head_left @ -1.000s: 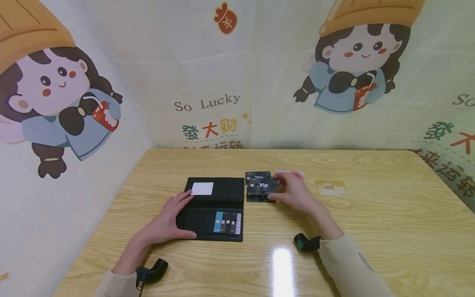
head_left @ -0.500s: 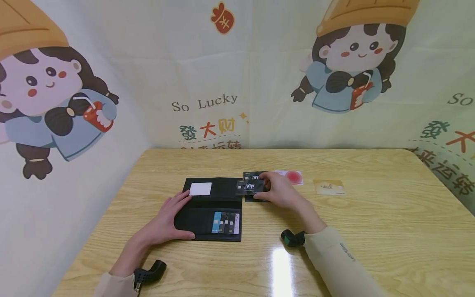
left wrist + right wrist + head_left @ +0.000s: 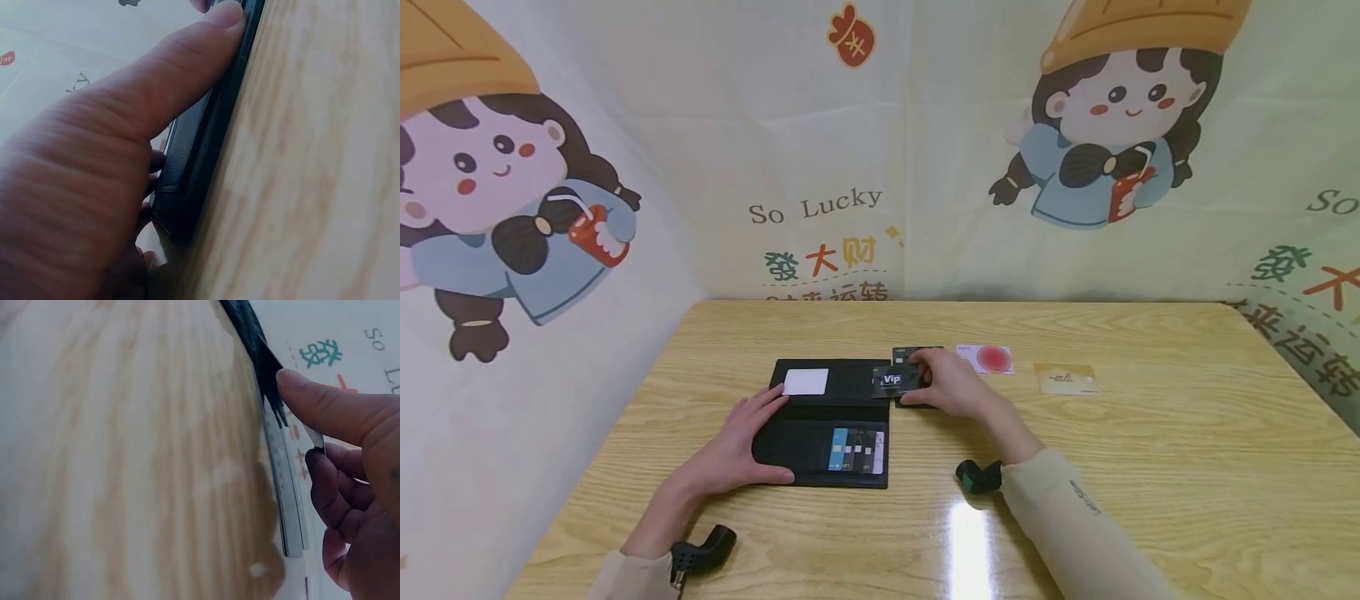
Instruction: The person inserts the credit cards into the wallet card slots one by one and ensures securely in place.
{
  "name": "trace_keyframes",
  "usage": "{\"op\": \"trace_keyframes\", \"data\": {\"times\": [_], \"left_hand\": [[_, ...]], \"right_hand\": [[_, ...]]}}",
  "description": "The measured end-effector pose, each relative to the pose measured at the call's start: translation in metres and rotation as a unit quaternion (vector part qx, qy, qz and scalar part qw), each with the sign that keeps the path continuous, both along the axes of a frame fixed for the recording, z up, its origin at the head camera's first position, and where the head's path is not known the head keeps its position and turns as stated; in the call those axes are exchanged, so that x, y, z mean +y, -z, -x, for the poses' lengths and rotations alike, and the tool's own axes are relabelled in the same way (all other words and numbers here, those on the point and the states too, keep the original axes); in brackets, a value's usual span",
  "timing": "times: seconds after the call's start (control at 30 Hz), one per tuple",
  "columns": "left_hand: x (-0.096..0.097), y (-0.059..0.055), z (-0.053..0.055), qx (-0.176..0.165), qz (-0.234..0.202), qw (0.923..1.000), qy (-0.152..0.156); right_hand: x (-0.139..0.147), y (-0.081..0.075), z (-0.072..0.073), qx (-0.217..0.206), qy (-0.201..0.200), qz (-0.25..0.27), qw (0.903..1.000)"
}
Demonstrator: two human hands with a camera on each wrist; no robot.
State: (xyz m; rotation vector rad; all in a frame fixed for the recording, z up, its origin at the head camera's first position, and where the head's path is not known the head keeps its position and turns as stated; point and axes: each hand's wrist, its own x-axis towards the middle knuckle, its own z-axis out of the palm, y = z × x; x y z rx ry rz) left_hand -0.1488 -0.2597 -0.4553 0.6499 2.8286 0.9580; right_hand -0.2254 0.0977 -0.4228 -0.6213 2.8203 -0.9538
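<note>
A black wallet [image 3: 820, 417] lies unfolded on the table, with a white square on its upper half and several cards [image 3: 857, 450] fanned in its lower half. My left hand [image 3: 730, 446] rests spread over its left side, thumb along the lower edge and fingertips near the white square. With thumb and fingers, my right hand [image 3: 958, 383] pinches a black "Vip" card [image 3: 895, 380] at the wallet's upper right edge. The card's left end is hidden at that edge. In the right wrist view the thumb presses the card [image 3: 317, 439] from one side, fingers behind.
More black cards [image 3: 904, 355] lie partly under my right hand, beside the wallet. Farther right are a white card with a red circle [image 3: 988, 358] and a gold card [image 3: 1066, 378]. A printed cloth [image 3: 970, 250] hangs behind the wooden table [image 3: 1150, 467].
My right hand has moved left, carrying the Vip card from over the other black cards to the wallet's upper right edge, where its left end is now hidden. The left hand stays on the wallet.
</note>
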Motion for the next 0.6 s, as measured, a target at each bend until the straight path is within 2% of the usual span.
{"op": "trace_keyframes", "data": {"times": [0.13, 0.3, 0.47, 0.6], "left_hand": [[-0.001, 0.0, 0.0, 0.002, 0.002, 1.0, 0.0], [-0.001, 0.0, 0.0, -0.001, 0.001, 1.0, 0.001], [-0.001, -0.001, 0.0, -0.003, 0.0, 1.0, 0.0], [-0.001, -0.002, 0.001, -0.004, 0.0, 1.0, 0.003]], "right_hand": [[-0.003, 0.002, 0.001, 0.011, 0.0, -0.033, 0.9994], [0.001, 0.003, 0.001, 0.011, 0.002, -0.047, 0.9988], [0.007, 0.004, 0.002, 0.018, -0.01, -0.042, 0.9989], [0.011, 0.001, 0.002, -0.006, -0.018, -0.017, 0.9997]]}}
